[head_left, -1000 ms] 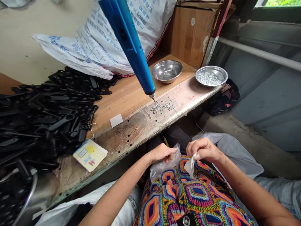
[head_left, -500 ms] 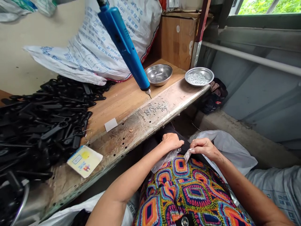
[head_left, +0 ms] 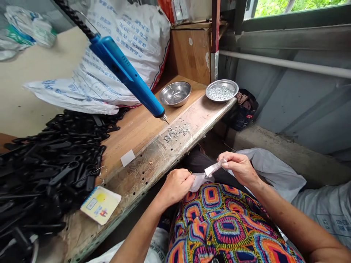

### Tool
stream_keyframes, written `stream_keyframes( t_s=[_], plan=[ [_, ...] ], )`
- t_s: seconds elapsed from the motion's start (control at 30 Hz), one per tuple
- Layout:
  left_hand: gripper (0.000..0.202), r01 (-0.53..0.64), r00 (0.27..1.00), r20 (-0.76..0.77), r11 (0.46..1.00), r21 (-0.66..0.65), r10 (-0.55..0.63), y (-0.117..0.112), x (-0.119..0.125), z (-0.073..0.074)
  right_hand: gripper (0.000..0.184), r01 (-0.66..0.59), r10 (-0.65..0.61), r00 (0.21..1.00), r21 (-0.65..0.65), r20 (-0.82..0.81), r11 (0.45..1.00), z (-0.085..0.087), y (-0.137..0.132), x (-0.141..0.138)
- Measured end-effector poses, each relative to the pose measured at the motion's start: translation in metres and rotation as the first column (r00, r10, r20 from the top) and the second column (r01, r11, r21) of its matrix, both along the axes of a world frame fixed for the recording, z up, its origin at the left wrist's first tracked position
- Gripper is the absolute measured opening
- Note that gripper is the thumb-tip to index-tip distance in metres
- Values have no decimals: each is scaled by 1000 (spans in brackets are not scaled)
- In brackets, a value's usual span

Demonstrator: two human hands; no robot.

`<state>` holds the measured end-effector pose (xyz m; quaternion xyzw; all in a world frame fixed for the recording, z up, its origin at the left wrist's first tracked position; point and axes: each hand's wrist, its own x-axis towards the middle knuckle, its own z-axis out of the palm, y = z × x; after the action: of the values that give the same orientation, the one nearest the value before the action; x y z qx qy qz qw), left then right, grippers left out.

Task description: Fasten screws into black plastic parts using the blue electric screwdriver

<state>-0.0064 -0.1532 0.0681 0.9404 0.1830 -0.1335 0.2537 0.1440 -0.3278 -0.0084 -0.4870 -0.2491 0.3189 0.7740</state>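
Observation:
Above my patterned clothing (head_left: pixel 230 226), my left hand (head_left: pixel 177 185) is closed on a crumpled, translucent plastic wrapper (head_left: pixel 197 182). My right hand (head_left: pixel 239 168) pinches a thin white strip (head_left: pixel 214 167) between thumb and fingers. The strip's lower end reaches the wrapper; I cannot tell whether the two are joined. Beyond my hands, a loose pile of small screws (head_left: pixel 177 133) lies on the bench edge (head_left: pixel 153 160). A blue electric screwdriver (head_left: pixel 131 80) hangs at a slant, its bit just over that pile.
A steel bowl (head_left: pixel 175 95) and a dish of screws (head_left: pixel 222 91) stand at the far end. Black plastic parts (head_left: pixel 55 164) are heaped at left, beside a small notebook (head_left: pixel 101 205) and a white card (head_left: pixel 127 158). A large white sack (head_left: pixel 131 47) leans behind.
My left hand has moved left and down with the wrapper. My right hand has risen slightly, and more of the white strip shows. The view has shifted a little.

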Motion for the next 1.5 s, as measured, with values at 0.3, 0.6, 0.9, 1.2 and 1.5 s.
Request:
stream_keyframes(
  t_s=[0.3, 0.6, 0.9, 1.2, 1.5],
  plan=[
    [38, -93, 989, 105, 991, -99, 104, -4, -18, -1, 8, 121, -65, 820, -61, 569, 991, 15, 22, -33],
    [38, -92, 987, 132, 995, -39, 96, -2, -32, -8, 10, 61, 322, 355, -365, 878, 929, -3, 44, -52],
    [40, -93, 942, 288, 958, -270, 172, 17, -55, 10, 101, -536, 594, 696, -259, 404, 804, -12, 47, -9],
    [35, 89, 787, 573, 877, -473, 229, 16, -79, 53, 29, -742, 755, 654, -154, 41, 652, 13, 84, -47],
    [62, 5, 723, 447, 644, -765, 526, -13, -100, 9, 24, -545, 562, 819, -146, 119, 825, 46, 75, -55]
  ],
)
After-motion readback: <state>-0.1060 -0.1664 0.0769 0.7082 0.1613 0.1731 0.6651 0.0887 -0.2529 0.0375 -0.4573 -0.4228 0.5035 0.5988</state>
